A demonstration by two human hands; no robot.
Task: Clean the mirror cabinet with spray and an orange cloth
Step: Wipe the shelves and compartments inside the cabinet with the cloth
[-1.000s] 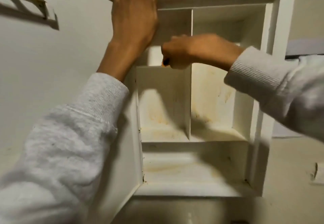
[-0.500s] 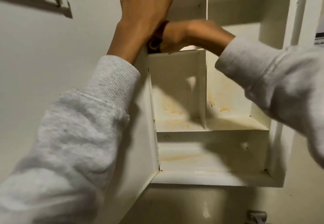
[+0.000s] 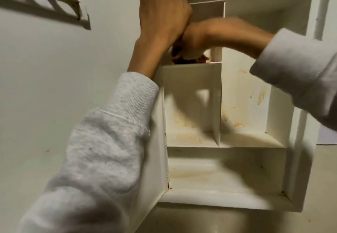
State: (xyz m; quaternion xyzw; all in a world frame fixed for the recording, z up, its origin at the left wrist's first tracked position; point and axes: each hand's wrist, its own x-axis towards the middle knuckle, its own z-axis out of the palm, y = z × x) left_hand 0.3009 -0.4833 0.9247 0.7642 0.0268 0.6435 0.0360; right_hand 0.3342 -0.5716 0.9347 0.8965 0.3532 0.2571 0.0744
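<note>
The white mirror cabinet (image 3: 300, 174) hangs on the wall with its door swung open to the left, and its shelves show orange-brown stains. My left hand (image 3: 162, 12) rests flat against the top left corner of the cabinet, fingers spread. My right hand (image 3: 197, 37) reaches into the upper left compartment, closed on the orange cloth (image 3: 189, 60). Only a dark orange edge of the cloth shows under the fist, resting on the small upper shelf. No spray bottle is in view.
A white slotted wall rack (image 3: 45, 1) is mounted at the upper left. The open cabinet door (image 3: 153, 169) stands edge-on beside my left sleeve. A vertical divider (image 3: 218, 101) splits the middle shelf. Beige floor shows at the far right.
My right hand has shifted a little along the upper left shelf with the cloth, staying in that compartment. My left hand stays on the top corner. The camera view has moved slightly.
</note>
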